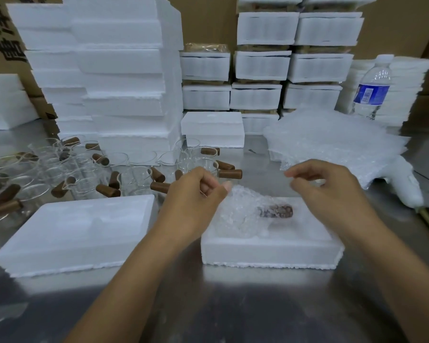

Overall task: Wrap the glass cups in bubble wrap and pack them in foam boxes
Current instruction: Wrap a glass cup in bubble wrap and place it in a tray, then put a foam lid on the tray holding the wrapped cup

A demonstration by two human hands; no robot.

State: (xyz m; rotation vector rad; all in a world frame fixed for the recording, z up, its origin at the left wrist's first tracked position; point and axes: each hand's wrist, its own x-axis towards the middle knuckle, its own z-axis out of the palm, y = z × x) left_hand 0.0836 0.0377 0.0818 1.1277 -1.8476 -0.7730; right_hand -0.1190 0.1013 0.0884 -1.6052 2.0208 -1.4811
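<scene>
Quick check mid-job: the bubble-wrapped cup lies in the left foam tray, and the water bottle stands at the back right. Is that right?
Not quite. The wrapped cup lies in the right foam tray, not the left one; the left foam tray holds no cup. The water bottle does stand at the back right. The head view shows this.

Matt white foam boxes (pixel 270 251) (ragged-edged) sit on a dull brushed-metal counter (pixel 233 305) near glossy clear glass cups (pixel 136 178) with brown wood-like handles (pixel 229 174) and crinkly plastic bubble wrap (pixel 332 142).
</scene>
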